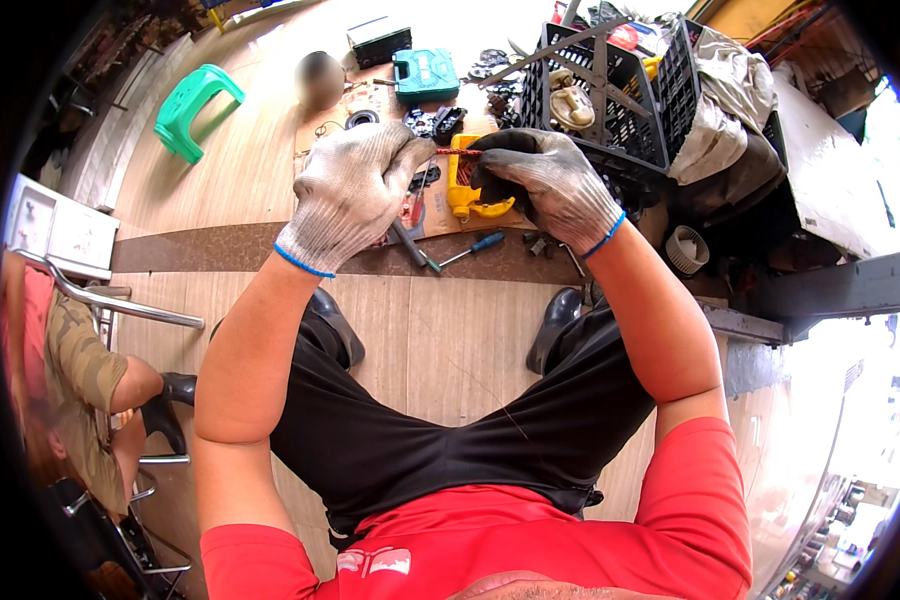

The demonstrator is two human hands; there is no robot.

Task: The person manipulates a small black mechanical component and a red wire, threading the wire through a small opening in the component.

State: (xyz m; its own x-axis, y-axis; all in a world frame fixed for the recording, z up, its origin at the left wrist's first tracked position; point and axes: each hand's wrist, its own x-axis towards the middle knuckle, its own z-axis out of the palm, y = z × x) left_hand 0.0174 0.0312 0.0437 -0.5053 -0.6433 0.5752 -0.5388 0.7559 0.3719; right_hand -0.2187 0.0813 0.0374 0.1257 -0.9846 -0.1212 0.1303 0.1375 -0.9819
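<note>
A thin red strand, which looks like twisted wire (457,152), stretches between my hands in front of me. My left hand (355,185), in a pale knit glove with a blue cuff, pinches one end. In a matching glove with dark-coated fingers, my right hand (560,180) grips the other end. Just below the strand lies a yellow plastic housing (468,195), partly covered by my right fingers. A blue-handled screwdriver (475,248) rests on the floor nearer to me. Beside it is a dark bar-like tool handle (408,243), its upper end hidden near my left hand.
Beyond my hands stand a teal tool case (426,75) and a black box (380,42). Black plastic crates (595,105) full of metal parts crowd the right. A green stool (198,108) stands far left. Another person's leg (95,355) shows at the left, beside a metal chair frame (135,308).
</note>
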